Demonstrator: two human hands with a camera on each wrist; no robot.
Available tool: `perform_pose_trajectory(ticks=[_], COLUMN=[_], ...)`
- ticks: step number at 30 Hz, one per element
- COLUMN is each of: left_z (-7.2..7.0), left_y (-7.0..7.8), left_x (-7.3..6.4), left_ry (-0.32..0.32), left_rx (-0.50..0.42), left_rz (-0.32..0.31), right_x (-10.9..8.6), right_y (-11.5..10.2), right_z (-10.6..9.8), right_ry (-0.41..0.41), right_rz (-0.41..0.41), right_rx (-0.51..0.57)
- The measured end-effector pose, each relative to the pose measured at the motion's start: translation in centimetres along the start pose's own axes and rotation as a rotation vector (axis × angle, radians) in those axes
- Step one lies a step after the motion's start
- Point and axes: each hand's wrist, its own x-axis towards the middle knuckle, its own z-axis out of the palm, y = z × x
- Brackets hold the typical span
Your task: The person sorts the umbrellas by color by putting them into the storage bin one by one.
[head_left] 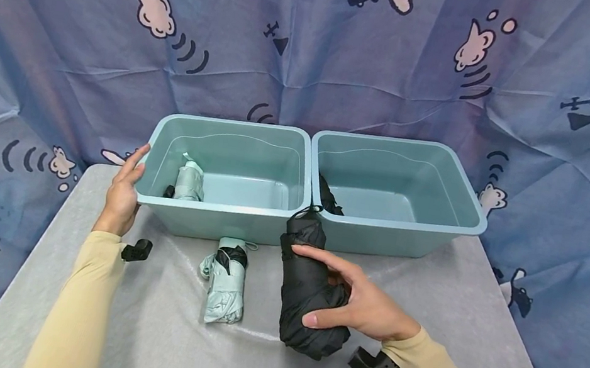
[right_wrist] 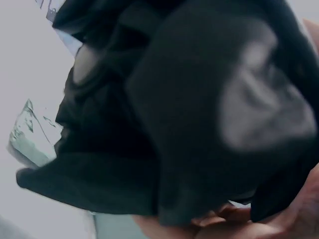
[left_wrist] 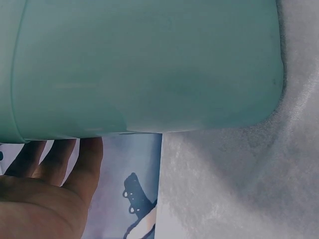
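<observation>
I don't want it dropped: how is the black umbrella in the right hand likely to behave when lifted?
The black umbrella probably has a stiff core, given its long, narrow shape. Its wrinkled, bulging lower end may squash under the right hand. The sheen in the right wrist view suggests somewhat slippery cloth.

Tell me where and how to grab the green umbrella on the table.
Probably grip the green umbrella around its middle, coming from above on the near side: it lies pointing away, narrow across, with its far end close to the left bin.
</observation>
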Motion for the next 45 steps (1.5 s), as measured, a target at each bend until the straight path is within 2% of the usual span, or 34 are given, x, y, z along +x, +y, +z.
perform_pose_trajectory(ticks=[9, 11, 18, 25, 35, 45], left_z=[0.0, 0.0, 0.0, 0.0, 0.1, 0.0], left_y=[0.0, 0.0, 0.1, 0.2, 0.3, 0.1], left_x=[0.1, 0.1, 0.1, 0.1, 0.1, 0.2], left_ry=[-0.003, -0.007, -0.003, 0.005, 0.009, 0.011], left_rx=[-0.018, -0.02, -0.014, -0.013, -0.031, -0.022], left_rz=[-0.012, -0.007, -0.012, -0.021, -0.04, -0.037], right_x=[-0.2, -0.2, 0.4, 2.0, 5.2, 8.0], right_y=[-3.4, -4.2, -6.3, -7.9, -8.4, -6.6], right_z=[-2.4, -3.1, -5.6, -8.8, -13.7, -17.5], right_ry=[0.095, 0.118, 0.125, 0.206, 0.266, 0.282], right_rz=[-0.008, 0.009, 0.027, 0.083, 0.126, 0.223], right_rx=[-0.203, -0.216, -0.108, -0.158, -0.117, -0.146])
